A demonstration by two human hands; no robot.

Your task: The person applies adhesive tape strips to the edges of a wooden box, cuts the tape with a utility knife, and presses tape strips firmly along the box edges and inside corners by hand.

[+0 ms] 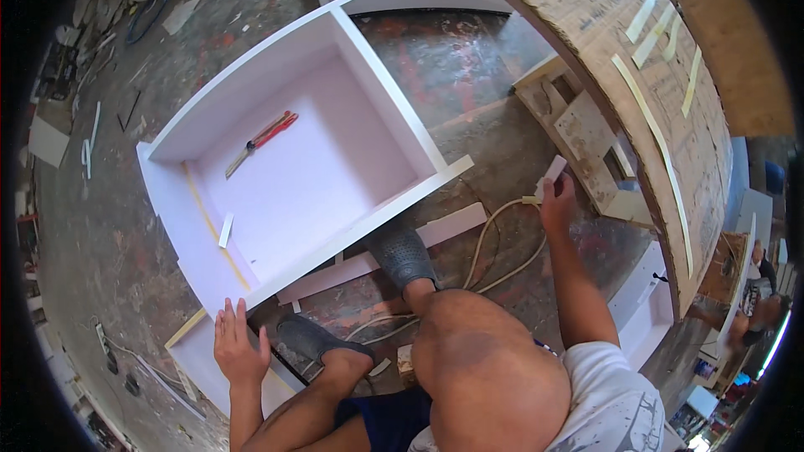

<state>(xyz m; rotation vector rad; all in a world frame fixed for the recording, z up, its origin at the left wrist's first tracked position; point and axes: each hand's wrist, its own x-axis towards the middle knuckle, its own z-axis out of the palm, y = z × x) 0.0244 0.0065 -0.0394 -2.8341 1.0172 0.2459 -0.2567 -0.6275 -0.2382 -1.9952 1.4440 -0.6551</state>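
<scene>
stained workshop floor [117, 226], littered. right hand [558, 203] pinches a small white offcut [554, 172] up near the bench leg [586, 138]; left hand [237, 343] lies flat, fingers spread, on the white cabinet [293, 176] edge. i'd worry the hose [494, 238] by the feet snags, or the cabinet tips. pliers [261, 141] lie inside.

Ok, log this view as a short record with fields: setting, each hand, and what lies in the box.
setting: workshop floor, person crouching by a white open box
left hand: flat on a white panel at the box's near corner
right hand: holds a small pale block, near a pale hose
in box: red-handled pliers
</scene>
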